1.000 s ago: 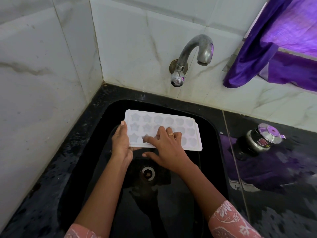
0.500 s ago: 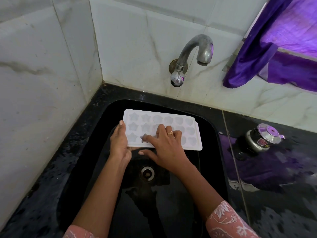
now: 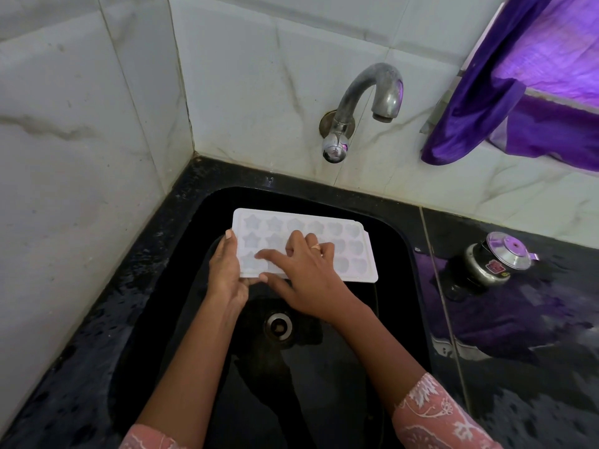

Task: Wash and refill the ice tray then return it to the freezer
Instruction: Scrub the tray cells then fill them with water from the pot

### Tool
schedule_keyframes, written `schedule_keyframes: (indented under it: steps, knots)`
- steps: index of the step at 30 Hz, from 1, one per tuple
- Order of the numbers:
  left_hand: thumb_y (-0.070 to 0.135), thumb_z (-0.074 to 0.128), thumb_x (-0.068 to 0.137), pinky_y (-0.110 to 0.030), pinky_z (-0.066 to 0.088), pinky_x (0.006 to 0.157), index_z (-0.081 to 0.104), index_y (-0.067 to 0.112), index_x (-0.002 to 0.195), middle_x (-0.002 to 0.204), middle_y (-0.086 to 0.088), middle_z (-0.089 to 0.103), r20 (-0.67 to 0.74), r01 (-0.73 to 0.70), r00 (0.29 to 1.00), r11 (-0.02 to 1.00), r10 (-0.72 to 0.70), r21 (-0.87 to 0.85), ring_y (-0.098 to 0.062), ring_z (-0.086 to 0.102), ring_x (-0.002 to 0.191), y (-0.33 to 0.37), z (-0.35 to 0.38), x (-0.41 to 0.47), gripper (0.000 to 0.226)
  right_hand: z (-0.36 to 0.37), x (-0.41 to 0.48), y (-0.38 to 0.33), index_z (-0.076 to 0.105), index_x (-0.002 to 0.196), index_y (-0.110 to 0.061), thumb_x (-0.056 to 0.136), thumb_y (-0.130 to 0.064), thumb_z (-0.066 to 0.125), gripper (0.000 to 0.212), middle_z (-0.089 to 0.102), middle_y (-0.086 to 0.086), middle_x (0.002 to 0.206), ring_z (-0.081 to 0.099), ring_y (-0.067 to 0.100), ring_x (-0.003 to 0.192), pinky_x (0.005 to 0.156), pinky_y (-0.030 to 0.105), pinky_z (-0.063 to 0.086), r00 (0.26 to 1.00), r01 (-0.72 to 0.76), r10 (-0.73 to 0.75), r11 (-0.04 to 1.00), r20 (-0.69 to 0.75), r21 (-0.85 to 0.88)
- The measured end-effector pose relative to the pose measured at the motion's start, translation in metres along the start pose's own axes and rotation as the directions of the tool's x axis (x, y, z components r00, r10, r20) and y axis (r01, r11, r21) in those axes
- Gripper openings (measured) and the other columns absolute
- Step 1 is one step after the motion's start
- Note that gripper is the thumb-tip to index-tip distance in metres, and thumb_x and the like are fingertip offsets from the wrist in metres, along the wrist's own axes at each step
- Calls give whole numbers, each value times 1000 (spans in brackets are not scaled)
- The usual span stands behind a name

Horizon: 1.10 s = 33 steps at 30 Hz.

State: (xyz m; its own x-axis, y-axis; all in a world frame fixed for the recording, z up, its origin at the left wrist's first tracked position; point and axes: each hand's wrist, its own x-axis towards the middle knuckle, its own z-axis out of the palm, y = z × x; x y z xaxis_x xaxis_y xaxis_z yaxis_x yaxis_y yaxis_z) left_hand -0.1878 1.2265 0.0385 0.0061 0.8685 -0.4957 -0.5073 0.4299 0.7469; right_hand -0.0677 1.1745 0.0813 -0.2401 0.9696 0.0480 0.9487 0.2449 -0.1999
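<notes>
Barely changed: 1 drain [image 3: 278, 325] nearest, 2 hands above it. Left hand [image 3: 227, 273] has its grip curled round the left edge of the 1 ice tray [image 3: 356, 251], held over the sink [image 3: 405, 241]. Right hand [image 3: 304, 273] is flat w/ fingers spread; index slid slightly left, so prob. rubbing, wash step. 1 tap [image 3: 372, 92] far, no water visible.

Wet black stone counter [image 3: 81, 367] wraps round a sunken black sink [image 3: 301, 400]; on its right part, near the tiled wall, stands a small lidded steel pot [image 3: 496, 264]
</notes>
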Motion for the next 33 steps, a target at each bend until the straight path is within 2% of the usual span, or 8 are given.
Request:
schedule_keyframes:
  steps: [2,6,11,17,20,25,30,33]
  knots:
    - [41,38,97,-34,56,61,56,14,123,112,-12,67,2,18,1000,1000,-18,-25,-30,66,98,-1,0,1,41,5,4,-3,49,127,-33,90,-54,36,45,41,6,100,39,23,93,80,39,24,999,43,-41,997,36,-60]
    - [41,38,97,-35,58,57,57,15,121,107,-13,69,18,47,999,998,-46,-49,-32,67,94,-2,0,0,40,11,11,-5,52,127,-30,90,-48,47,41,45,12,104,43,29,93,78,40,27,995,92,-86,987,54,-130]
    - [39,39,97,-39,58,68,56,14,124,111,-12,67,18,45,999,998,-44,-48,-28,67,96,-2,0,2,40,10,16,-6,44,133,-32,94,-43,43,40,39,10,114,36,27,105,86,40,23,991,75,-64,992,116,-98]
    - [41,38,97,-33,58,55,56,15,123,111,-13,68,14,51,999,999,-51,-13,-31,66,97,-3,-1,3,41,10,18,-1,48,127,-37,93,-48,43,36,39,7,111,34,23,103,86,38,21,991,79,-69,993,116,-84]
    - [41,38,98,-26,51,42,56,15,123,108,-13,68,25,54,998,998,-54,-12,-26,66,85,-3,-1,2,40,11,19,-1,49,123,-36,92,-50,44,35,39,7,114,35,24,105,87,39,22,992,85,-73,990,107,-113]
    - [41,38,97,-27,54,47,57,15,122,104,-8,69,21,26,999,999,-27,18,-22,66,81,-3,-3,3,41,13,20,-3,47,127,-33,93,-49,43,38,40,10,117,37,26,107,89,41,24,991,100,-86,986,102,-134]
    - [41,39,97,-29,56,52,58,16,121,106,-9,69,6,27,1000,1000,-27,12,-27,67,91,-1,-4,4,39,15,18,-4,45,130,-35,94,-48,40,39,39,9,113,36,24,103,86,39,23,992,90,-82,992,93,-90]
    - [39,39,97,-28,54,46,57,11,122,108,-13,67,24,32,999,999,-32,-26,-27,67,86,0,-3,5,41,12,15,0,45,131,-37,92,-52,41,41,36,6,109,32,20,97,83,36,21,992,87,-85,996,92,-21]
